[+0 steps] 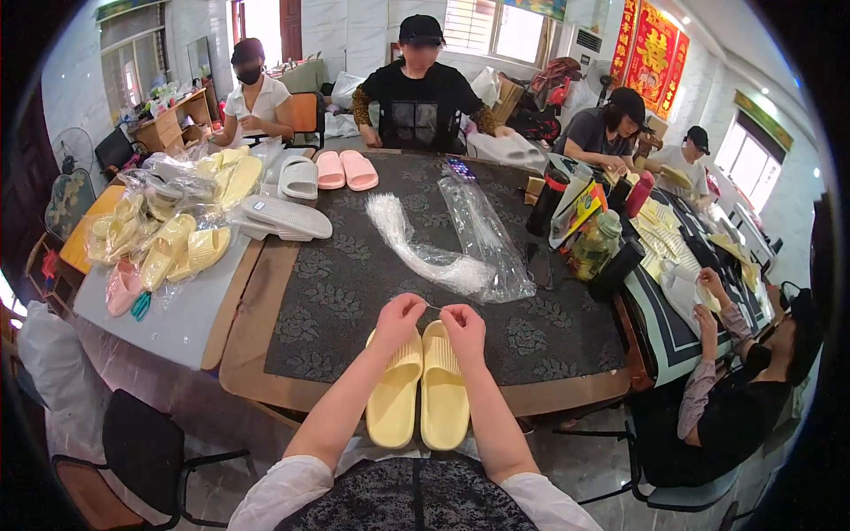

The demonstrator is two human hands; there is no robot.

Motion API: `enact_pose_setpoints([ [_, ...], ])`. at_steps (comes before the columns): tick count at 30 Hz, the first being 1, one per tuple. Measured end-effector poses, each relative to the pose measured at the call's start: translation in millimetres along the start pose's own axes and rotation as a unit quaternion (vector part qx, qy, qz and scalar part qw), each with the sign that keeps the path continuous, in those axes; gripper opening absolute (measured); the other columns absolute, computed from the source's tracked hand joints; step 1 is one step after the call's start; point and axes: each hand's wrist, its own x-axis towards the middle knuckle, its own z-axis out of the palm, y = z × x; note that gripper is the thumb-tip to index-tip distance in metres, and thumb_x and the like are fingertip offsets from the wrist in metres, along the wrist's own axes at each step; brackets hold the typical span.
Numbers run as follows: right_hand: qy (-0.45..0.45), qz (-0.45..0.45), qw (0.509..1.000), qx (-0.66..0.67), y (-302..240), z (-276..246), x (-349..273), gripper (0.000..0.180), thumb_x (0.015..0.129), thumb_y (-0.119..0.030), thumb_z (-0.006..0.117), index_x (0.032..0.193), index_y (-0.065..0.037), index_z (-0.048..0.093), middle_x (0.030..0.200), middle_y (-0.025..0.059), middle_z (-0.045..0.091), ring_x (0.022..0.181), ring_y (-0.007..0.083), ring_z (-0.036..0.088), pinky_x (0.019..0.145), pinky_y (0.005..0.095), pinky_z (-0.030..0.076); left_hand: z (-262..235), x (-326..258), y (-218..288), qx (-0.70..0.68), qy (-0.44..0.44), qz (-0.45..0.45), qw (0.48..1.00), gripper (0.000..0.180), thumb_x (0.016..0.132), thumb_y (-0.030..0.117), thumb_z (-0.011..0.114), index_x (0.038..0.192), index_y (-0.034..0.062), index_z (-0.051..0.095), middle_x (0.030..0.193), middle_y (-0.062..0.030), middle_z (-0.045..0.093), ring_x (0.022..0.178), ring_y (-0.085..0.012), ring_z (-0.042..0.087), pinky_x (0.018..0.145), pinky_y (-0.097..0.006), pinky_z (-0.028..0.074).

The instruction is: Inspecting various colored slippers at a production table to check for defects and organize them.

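My left hand (403, 317) and my right hand (463, 327) are close together above the table's near edge, fingers pinched. A thin pale strand stretches between their fingertips. Under my wrists lies a pair of yellow slide slippers, the left slipper (392, 405) and the right slipper (444, 407), side by side with ribbed straps toward the far side. My hands partly cover their far ends. Just beyond lies a long bundle of thin white plastic strands (416, 252), its right end against a clear plastic bag (487, 234).
Pink slippers (359, 170) and grey slippers (288, 219) lie at the far left, beside bagged yellow slippers (168, 248) and teal scissors (140, 306). Bottles and a glass jar (595, 248) stand at right. Several co-workers sit or stand around the tables. An empty-seated chair (146, 451) is lower left.
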Motion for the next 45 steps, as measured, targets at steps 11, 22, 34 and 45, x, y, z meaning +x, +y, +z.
enact_pose_setpoints([
  [11, -0.017, 0.015, 1.000, 0.015, 1, -1, 0, 0.009, 0.083, -0.011, 0.069, 0.087, -0.003, 0.068, 0.072, -0.0052, 0.059, 0.063, 0.0021, 0.047, 0.058, 0.0204, 0.041, 0, 0, -1, 0.038, -0.009, 0.001, 0.999, 0.019, 0.087, 0.019, 0.064, 0.096, 0.0029, 0.066, 0.084, -0.0083, 0.066, 0.075, -0.0182, 0.062, 0.070, -0.032, 0.049],
  [22, -0.036, -0.008, 0.999, -0.006, 3, -2, 0, 0.011, 0.082, -0.012, 0.070, 0.088, -0.004, 0.068, 0.072, -0.0049, 0.060, 0.063, 0.0030, 0.048, 0.059, 0.0200, 0.041, -1, -1, 6, 0.020, 0.001, -0.029, 0.999, 0.015, 0.089, 0.015, 0.062, 0.094, 0.0012, 0.064, 0.081, -0.0020, 0.063, 0.075, -0.0101, 0.056, 0.069, -0.027, 0.046],
  [34, -0.032, -0.005, 0.999, 0.012, -8, -1, -4, 0.009, 0.084, -0.007, 0.068, 0.091, -0.003, 0.066, 0.074, -0.0053, 0.058, 0.065, 0.0015, 0.047, 0.059, 0.0181, 0.039, -4, 2, -7, 0.003, -0.008, -0.032, 0.999, 0.019, 0.088, 0.019, 0.063, 0.095, 0.0018, 0.066, 0.082, -0.0064, 0.067, 0.074, -0.0139, 0.060, 0.068, -0.030, 0.048],
  [45, -0.177, -0.135, 0.962, -0.159, -67, -39, -51, 0.010, 0.082, -0.015, 0.071, 0.081, -0.006, 0.066, 0.066, 0.0044, 0.058, 0.056, 0.0128, 0.052, 0.053, 0.0263, 0.042, -61, 38, -49, -0.184, 0.167, -0.119, 0.961, 0.038, 0.086, 0.021, 0.069, 0.116, 0.0020, 0.058, 0.095, -0.0033, 0.062, 0.078, -0.0110, 0.056, 0.072, -0.023, 0.046],
])
